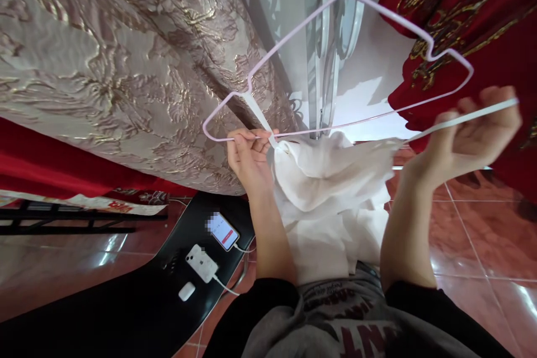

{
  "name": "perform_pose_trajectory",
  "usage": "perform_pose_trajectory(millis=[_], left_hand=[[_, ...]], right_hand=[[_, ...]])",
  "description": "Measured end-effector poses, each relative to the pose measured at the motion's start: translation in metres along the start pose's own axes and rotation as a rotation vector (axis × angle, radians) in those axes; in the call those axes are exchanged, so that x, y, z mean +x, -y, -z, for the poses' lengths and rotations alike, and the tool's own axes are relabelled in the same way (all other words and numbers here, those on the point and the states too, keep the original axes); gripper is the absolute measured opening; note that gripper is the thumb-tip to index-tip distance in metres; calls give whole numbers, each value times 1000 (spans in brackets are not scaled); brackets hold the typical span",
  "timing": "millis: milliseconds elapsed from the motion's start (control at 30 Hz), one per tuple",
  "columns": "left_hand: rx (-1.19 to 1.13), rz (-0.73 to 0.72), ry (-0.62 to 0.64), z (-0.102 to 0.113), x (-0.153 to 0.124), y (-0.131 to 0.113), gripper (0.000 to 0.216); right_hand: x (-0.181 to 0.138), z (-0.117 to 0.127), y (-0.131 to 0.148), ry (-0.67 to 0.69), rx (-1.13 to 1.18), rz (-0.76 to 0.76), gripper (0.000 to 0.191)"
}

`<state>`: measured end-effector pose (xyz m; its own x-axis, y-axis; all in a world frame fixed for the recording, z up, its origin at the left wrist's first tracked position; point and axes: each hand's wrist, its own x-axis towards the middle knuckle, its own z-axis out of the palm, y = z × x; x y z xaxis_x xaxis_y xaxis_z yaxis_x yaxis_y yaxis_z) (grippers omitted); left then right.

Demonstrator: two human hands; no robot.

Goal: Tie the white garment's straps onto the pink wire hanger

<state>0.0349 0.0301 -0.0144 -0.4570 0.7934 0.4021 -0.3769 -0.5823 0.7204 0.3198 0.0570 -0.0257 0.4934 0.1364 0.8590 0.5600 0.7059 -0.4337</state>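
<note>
A thin lilac wire hanger (369, 11) hangs in front of me. A white garment (331, 179) with narrow straps droops under its lower bar. My left hand (248, 151) is closed, pinching one white strap and the lower bar of the hanger near its left corner. My right hand (474, 137) is raised at the right with fingers curled round the other white strap (461, 118), pulled taut out to the right, just below the hanger's right end.
A beige and gold embossed curtain (126, 67) fills the upper left. Red and gold fabric (482, 17) hangs at the right. A black surface (126, 302) below holds two phones (222, 230) on cables and a small white case (187, 291). The floor is glossy red tile (482, 246).
</note>
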Motion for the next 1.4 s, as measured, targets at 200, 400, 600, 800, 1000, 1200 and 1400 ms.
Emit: perform_pose_trajectory(millis=[200,400,600,800,1000,1200,1400], left_hand=[[139,-9,-63,1,1,3,46],[156,35,-81,-4,-3,1,44],[177,58,-103,-11,-9,1,41],[276,142,-5,7,-11,-3,34],[421,208,273,1,-12,-65,25],[146,172,334,-10,35,-95,35],[64,-41,-103,33,35,-32,39]], right_hand=[[69,1,-23,340,108,-119,35],[93,-12,19,534,10,50,30],[45,-29,55,515,149,97,24],[-13,-47,69,1074,-117,-26,28],[-23,-40,70,964,-127,-60,26],[-21,-35,69,970,-102,-70,30],[-30,-38,67,932,-79,-68,29]])
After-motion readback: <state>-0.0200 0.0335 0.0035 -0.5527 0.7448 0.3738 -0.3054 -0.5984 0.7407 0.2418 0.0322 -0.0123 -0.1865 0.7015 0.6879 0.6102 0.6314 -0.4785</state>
